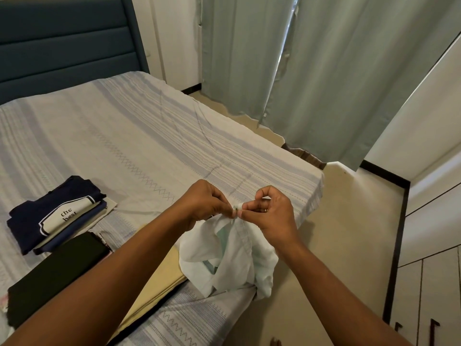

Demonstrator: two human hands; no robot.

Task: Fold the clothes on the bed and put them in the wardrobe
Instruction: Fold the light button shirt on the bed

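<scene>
Both the left hand [203, 204] and right hand [268, 213] pinch a white shirt [232, 255] beside a folded navy shirt [57, 216] reading "the best" on the bed [149, 136].

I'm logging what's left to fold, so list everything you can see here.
white garment: one, white, unfolded, held above the bed's near corner
folded stack: one, navy top, bed left
black garment: one, black, folded, near left
yellow cloth: one, pale yellow, folded, beside black garment
bed: one, grey-white striped cover, centre
headboard: one, dark teal, top left
curtains: two, pale green, behind bed
wardrobe: one, white, right edge
left hand: one, pinching white garment's top
right hand: one, pinching it alongside
</scene>
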